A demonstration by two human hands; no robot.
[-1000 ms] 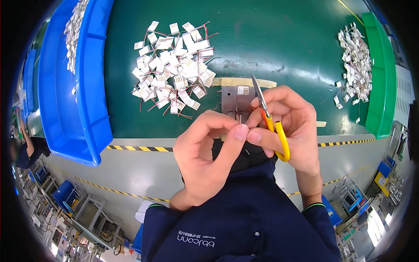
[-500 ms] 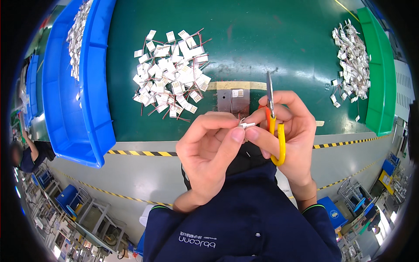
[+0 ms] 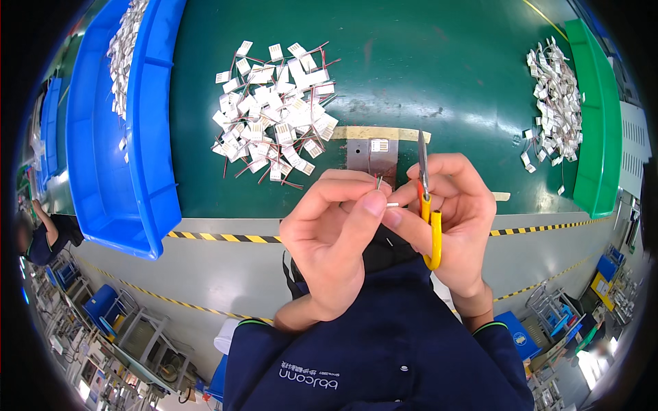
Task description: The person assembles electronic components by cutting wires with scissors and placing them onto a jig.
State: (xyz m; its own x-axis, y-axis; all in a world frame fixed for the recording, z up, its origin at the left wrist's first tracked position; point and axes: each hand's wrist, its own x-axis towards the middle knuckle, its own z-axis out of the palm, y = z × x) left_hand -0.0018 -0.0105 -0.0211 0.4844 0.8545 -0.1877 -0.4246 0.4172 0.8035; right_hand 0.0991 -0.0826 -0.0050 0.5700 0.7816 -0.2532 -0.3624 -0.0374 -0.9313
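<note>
Green table [image 3: 452, 75] | left hand [image 3: 327, 236] mostly hides small piece [image 3: 393, 205] | scissors [image 3: 426, 200] part-covered

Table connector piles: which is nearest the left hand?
The left pile, just beyond the left hand; the right pile lies farther off, beside the green bin.

Your green table [image 3: 452, 68] holds, left to right, a blue bin [image 3: 154, 151], connector pile [image 3: 277, 113], grey plate [image 3: 385, 162], second pile [image 3: 556, 103] and green bin [image 3: 602, 130].

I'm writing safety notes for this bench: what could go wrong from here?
The scissors in the right hand have exposed blades beside its fingers and might nick one. The small white part at the left hand could slip. The wired connectors lie overlapping, so they may tangle.
</note>
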